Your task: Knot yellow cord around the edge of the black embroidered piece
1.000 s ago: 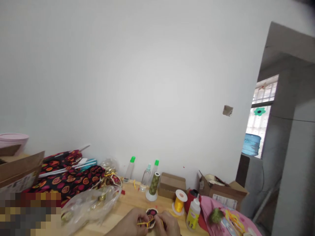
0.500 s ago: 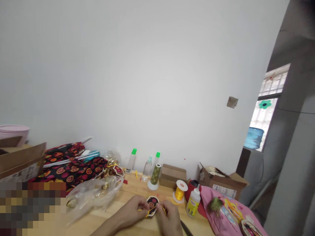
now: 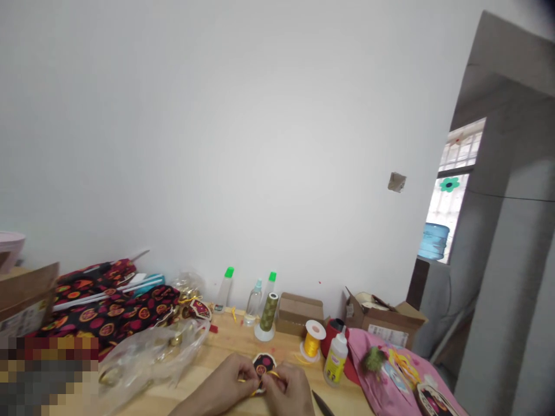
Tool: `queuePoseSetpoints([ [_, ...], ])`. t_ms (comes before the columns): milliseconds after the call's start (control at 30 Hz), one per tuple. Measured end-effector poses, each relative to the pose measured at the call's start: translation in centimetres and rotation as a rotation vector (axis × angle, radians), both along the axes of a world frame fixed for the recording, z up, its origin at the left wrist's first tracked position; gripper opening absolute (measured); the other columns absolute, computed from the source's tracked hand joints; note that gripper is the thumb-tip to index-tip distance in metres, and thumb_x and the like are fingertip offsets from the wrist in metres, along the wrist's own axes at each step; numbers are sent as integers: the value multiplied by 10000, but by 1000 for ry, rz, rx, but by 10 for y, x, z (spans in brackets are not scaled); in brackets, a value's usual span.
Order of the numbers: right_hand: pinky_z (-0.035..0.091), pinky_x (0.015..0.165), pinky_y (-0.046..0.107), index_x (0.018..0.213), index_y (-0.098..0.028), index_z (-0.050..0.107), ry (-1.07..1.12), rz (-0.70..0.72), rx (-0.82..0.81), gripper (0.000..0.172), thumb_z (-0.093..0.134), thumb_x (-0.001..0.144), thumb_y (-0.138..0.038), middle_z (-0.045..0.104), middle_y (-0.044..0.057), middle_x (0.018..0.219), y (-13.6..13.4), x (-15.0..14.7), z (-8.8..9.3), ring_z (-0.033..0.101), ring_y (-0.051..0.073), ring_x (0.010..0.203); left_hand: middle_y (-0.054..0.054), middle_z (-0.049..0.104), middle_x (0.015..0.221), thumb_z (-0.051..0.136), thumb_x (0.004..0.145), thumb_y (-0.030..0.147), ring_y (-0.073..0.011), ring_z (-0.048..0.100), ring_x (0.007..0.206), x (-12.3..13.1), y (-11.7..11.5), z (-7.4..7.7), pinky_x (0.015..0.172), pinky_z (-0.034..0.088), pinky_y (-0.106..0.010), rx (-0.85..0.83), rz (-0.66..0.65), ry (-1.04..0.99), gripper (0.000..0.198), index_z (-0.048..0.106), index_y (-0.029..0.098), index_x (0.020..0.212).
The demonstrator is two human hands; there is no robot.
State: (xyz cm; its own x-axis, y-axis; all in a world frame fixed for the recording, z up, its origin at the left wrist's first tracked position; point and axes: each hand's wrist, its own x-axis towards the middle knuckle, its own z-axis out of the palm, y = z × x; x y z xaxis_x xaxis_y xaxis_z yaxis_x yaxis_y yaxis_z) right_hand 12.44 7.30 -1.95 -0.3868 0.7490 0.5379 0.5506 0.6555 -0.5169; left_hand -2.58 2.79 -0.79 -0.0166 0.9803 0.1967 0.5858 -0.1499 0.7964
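Between my hands, low in the head view, is a small dark patch (image 3: 264, 362) with a pale rim and a red and orange print. My left hand (image 3: 228, 381) is closed at its left edge, with yellow cord (image 3: 243, 381) showing at the fingers. My right hand (image 3: 290, 388) pinches the cord over the patch's right side, its thumb and forefinger covering part of the print. The fingertips of both hands are close together. Just right of my right hand lies a dark pointed blade (image 3: 321, 403), its handle out of view.
Behind my hands stand a yellow cord spool (image 3: 311, 345), a glue bottle (image 3: 336, 359), a green thread cone (image 3: 269, 312) and clear bottles (image 3: 253, 303). A plastic bag (image 3: 151, 358) and printed fabric (image 3: 113, 309) lie left. Pink cloth (image 3: 362, 370) and an open carton (image 3: 385, 323) sit right.
My hands have drawn closer together over the patch, the right fingers now covering more of it. The view has turned slightly to the right, shifting the scene left.
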Motion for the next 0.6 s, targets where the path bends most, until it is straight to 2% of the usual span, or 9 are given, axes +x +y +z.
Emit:
queuePoseSetpoints([
  [100, 191, 404, 185, 398, -136, 523, 125, 15, -122, 287, 497, 641, -288, 340, -44, 399, 2, -3, -3, 312, 71, 416, 2, 619, 705, 473, 636, 361, -153, 509, 704, 1, 2, -2, 642, 362, -210, 22, 10, 35, 263, 621, 144, 659],
  [267, 286, 424, 188, 482, -106, 577, 531, 186, -508, 399, 450, 673, -433, 465, -6, 428, 7, -4, -5, 369, 85, 426, 0, 633, 675, 470, 644, 341, -159, 525, 681, 6, 1, 3, 610, 360, -207, 44, -26, 45, 258, 640, 147, 655],
  [333, 308, 442, 194, 472, -109, 571, 642, 208, -591, 382, 493, 637, -445, 486, -3, 437, 7, -3, -4, 382, 88, 432, 2, 639, 684, 471, 648, 342, -152, 524, 670, 10, -1, 6, 605, 353, -202, 58, -64, 67, 257, 647, 154, 655],
  [467, 306, 435, 196, 431, -107, 553, 720, 117, -621, 349, 570, 551, -434, 480, -9, 413, 5, -1, -2, 369, 82, 410, 3, 627, 619, 442, 672, 352, -133, 505, 609, 16, -1, 8, 569, 335, -194, 53, -161, 136, 305, 657, 144, 616],
  [600, 305, 438, 194, 430, -104, 556, 681, 83, -566, 323, 544, 582, -389, 477, -9, 423, 6, 0, -2, 376, 85, 426, -5, 639, 662, 450, 667, 329, -139, 521, 638, 17, -1, 7, 596, 353, -194, 54, -159, 99, 282, 659, 142, 644],
])
